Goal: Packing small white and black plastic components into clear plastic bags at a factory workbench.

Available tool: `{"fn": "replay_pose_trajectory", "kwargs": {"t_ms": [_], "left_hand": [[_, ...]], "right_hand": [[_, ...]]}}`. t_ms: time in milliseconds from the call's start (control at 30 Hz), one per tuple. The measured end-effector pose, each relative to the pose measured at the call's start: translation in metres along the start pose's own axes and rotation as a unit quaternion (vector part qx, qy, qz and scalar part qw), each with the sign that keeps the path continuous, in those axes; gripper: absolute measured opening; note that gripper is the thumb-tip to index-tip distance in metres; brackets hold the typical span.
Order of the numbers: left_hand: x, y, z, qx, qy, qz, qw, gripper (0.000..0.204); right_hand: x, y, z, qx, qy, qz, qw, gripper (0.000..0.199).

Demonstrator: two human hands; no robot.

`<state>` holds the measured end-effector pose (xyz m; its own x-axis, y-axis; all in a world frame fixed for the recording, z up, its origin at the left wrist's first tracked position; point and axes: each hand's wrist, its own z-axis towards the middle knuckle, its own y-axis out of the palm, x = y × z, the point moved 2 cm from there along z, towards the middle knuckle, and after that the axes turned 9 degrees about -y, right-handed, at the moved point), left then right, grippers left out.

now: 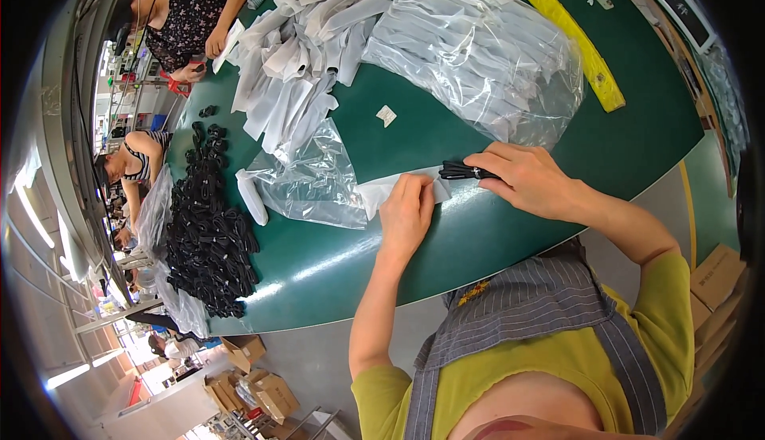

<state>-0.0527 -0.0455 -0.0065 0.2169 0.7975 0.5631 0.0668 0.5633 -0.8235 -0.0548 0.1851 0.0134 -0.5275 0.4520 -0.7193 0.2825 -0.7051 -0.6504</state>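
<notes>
My right hand (pixel 526 181) is closed on a coiled black cable (pixel 456 171), whose folded end points left. That end is at the mouth of a frosted white plastic pouch (pixel 378 194). My left hand (pixel 408 207) pinches the pouch near this end, close to the table edge. Whether the cable's tip is inside the pouch I cannot tell. A clear plastic bag (pixel 319 181) lies flat to the left, beside a narrow white pouch (pixel 252 197). Farther left is a big heap of black coiled cables (pixel 203 233).
Loose frosted pouches (pixel 279 58) pile up at the far side, beside a large clear bag (pixel 470 50) stuffed with pouches. A yellow strip (pixel 570 34) borders the green table (pixel 351 261). Two co-workers (pixel 191 18) sit at the left. Cardboard boxes (pixel 717 277) stand at right.
</notes>
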Motion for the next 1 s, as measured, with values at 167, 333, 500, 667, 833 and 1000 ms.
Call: {"fn": "replay_pose_trajectory", "kwargs": {"t_ms": [167, 333, 500, 667, 833, 1000], "left_hand": [[0.012, -0.004, -0.002, 0.057, -0.033, -0.059, 0.996, 0.013], [0.023, -0.005, -0.004, 0.153, 0.160, 0.009, 0.975, 0.022], [0.036, -0.017, 0.005, 0.228, 0.183, -0.024, 0.956, 0.026], [0.052, -0.038, 0.003, 0.259, 0.131, -0.116, 0.950, 0.023], [0.073, -0.056, 0.007, 0.302, 0.093, -0.373, 0.873, 0.013], [0.079, -0.054, 0.018, 0.234, 0.065, -0.487, 0.839, 0.010]], "right_hand": [[-0.001, 0.001, 0.003, 0.043, -0.104, -0.047, 0.993, 0.030], [-0.010, 0.003, 0.017, 0.007, -0.031, 0.002, 1.000, 0.030], [-0.018, -0.005, 0.029, 0.000, -0.014, 0.164, 0.986, 0.034], [-0.061, -0.052, 0.049, 0.004, -0.011, 0.302, 0.953, 0.042], [-0.046, -0.048, 0.053, 0.086, -0.136, 0.125, 0.979, 0.061], [-0.042, 0.009, 0.062, -0.057, -0.033, 0.351, 0.934, 0.074]]}}
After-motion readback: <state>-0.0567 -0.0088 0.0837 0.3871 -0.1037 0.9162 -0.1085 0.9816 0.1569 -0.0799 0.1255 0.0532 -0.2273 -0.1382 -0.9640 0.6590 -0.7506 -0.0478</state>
